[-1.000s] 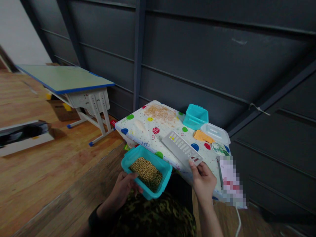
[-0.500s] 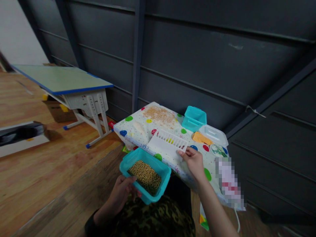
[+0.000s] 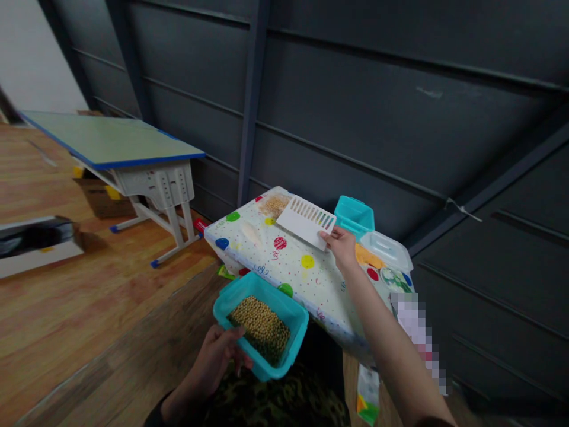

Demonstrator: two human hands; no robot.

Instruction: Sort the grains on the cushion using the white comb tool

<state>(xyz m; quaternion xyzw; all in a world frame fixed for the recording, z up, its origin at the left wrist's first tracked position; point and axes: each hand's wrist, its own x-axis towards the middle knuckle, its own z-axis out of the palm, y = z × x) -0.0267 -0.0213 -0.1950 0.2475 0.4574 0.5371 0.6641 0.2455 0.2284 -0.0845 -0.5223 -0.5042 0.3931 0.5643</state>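
My left hand point(image 3: 222, 356) grips the near left rim of a turquoise plastic tub point(image 3: 284, 296), held just off the table's front edge. Soybeans point(image 3: 260, 323) cover the tub's bottom. Over the table, my right hand point(image 3: 340, 243) pinches the right end of a white slotted plastic board point(image 3: 302, 228). The board covers part of a patch of small grains point(image 3: 273, 206) spread toward the back of the table. Left of the board, a small pale pile point(image 3: 251, 231) lies on the cloth; I cannot tell what it is.
A balloon-print cloth covers the table point(image 3: 284, 270). At its back right stand another turquoise tub point(image 3: 354, 216), a clear lid point(image 3: 386, 250) and an orange cloth point(image 3: 368, 257). A green-topped desk point(image 3: 115, 142) stands to the left, and a dark panelled wall point(image 3: 355, 107) rises behind.
My right hand has moved the slotted board away from me, from the table's front part to over the grain patch. The left hand and its tub stay nearly in place.
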